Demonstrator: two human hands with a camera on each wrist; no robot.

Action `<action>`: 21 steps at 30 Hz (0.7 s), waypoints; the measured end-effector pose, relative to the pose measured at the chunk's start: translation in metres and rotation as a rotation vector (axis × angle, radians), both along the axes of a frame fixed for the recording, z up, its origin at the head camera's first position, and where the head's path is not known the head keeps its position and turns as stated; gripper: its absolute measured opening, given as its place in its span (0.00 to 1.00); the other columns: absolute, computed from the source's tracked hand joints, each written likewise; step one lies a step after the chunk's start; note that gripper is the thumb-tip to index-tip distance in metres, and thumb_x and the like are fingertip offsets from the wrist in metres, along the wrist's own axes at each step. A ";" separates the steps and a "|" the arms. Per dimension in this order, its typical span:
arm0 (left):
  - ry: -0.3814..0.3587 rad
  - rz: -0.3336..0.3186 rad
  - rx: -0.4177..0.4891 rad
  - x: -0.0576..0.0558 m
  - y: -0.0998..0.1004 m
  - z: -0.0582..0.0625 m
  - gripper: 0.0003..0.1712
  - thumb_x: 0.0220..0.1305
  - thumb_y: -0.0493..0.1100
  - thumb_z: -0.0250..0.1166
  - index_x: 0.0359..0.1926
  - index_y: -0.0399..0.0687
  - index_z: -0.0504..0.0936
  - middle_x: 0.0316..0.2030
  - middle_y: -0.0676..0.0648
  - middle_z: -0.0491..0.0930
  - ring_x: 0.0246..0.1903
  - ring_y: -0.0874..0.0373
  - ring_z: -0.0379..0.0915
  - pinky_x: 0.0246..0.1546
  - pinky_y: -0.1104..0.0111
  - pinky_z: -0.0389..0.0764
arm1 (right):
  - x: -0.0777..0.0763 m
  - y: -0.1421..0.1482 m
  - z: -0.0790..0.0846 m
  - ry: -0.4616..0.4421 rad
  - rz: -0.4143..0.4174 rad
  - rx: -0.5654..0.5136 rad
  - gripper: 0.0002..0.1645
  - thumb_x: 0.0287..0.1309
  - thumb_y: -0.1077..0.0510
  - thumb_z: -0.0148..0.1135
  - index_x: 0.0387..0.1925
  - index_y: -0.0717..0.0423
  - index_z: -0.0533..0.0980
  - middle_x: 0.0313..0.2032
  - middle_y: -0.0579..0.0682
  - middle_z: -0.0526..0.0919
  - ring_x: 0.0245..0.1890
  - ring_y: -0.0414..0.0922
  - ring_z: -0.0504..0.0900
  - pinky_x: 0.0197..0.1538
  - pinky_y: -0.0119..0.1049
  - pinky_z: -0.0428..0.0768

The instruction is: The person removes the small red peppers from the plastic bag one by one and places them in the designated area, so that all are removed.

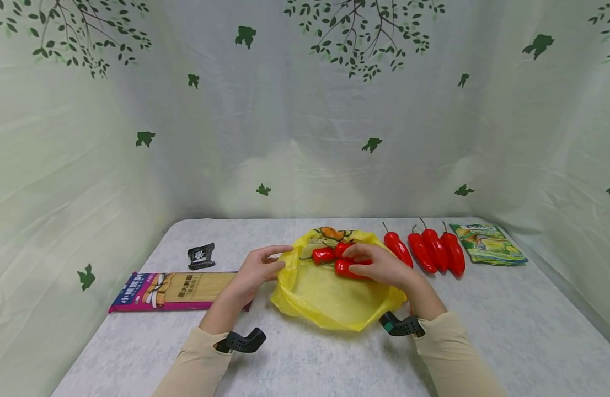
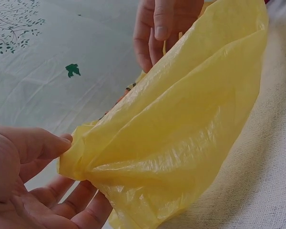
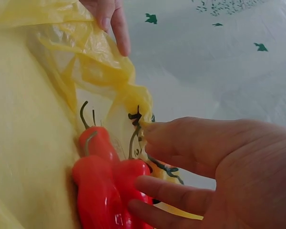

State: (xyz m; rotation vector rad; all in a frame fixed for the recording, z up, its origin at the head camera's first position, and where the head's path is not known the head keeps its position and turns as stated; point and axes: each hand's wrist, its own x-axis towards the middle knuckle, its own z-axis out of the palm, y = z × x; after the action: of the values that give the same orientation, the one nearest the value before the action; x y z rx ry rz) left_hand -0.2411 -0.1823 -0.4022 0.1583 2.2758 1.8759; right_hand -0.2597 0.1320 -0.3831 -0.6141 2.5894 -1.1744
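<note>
A yellow plastic bag (image 1: 330, 309) lies with its mouth spread wide, and three red peppers (image 1: 323, 255) with green stems are inside it. My left hand (image 1: 257, 270) pinches the bag's left rim between thumb and fingers; in the left wrist view the film (image 2: 171, 129) is drawn up from that pinch. Over the peppers is my right hand (image 1: 379, 264), reaching in from the right side. Its lower fingers lie nearly straight against one pepper (image 3: 133, 176), while the thumb side is at the bag's printed far edge (image 3: 142, 100).
Several more red peppers (image 1: 436, 251) lie to the right of the bag, with a green and yellow packet (image 1: 488, 243) beyond them. On the left are a long pack of spaghetti (image 1: 191, 289) and a small black wrapped packet (image 1: 201, 256). Printed curtains (image 1: 305, 138) surround the table.
</note>
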 end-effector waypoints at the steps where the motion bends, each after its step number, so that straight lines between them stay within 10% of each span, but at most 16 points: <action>1: -0.003 0.002 0.003 0.000 0.000 0.000 0.23 0.71 0.36 0.57 0.65 0.49 0.77 0.67 0.38 0.71 0.52 0.54 0.79 0.48 0.64 0.85 | 0.000 0.000 0.000 -0.004 0.007 0.002 0.19 0.64 0.55 0.64 0.56 0.50 0.78 0.57 0.51 0.81 0.59 0.52 0.77 0.62 0.49 0.79; 21: 0.001 0.005 0.016 0.001 0.002 -0.001 0.23 0.71 0.35 0.57 0.64 0.49 0.77 0.66 0.38 0.71 0.52 0.54 0.79 0.47 0.65 0.85 | 0.003 -0.010 -0.010 -0.034 0.108 0.092 0.23 0.62 0.58 0.65 0.59 0.46 0.77 0.59 0.48 0.79 0.60 0.51 0.77 0.60 0.49 0.81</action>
State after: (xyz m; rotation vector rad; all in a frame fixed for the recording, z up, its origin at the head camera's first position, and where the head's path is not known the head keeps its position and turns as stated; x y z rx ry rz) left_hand -0.2405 -0.1802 -0.4036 0.1557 2.2643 1.8976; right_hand -0.2563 0.1217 -0.3927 -0.6983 2.5309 -1.0183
